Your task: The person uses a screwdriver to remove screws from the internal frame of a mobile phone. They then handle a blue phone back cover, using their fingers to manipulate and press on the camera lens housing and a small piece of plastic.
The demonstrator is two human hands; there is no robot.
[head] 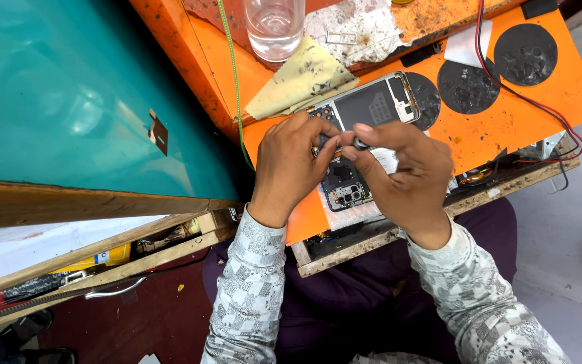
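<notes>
Workbench (540, 101), orange, fills the upper right of the frame; at centre lies an opened phone (365, 114), long axis running toward upper right. Left hand (291, 165) and right hand (405, 172) meet above its lower half, fingertips pinching a small dark part (358, 143).

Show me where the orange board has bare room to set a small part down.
Free: orange board right of the black round pads, inside the red wire. Crowded: around the opened phone, both hands, yellow cloth and glass.
</notes>
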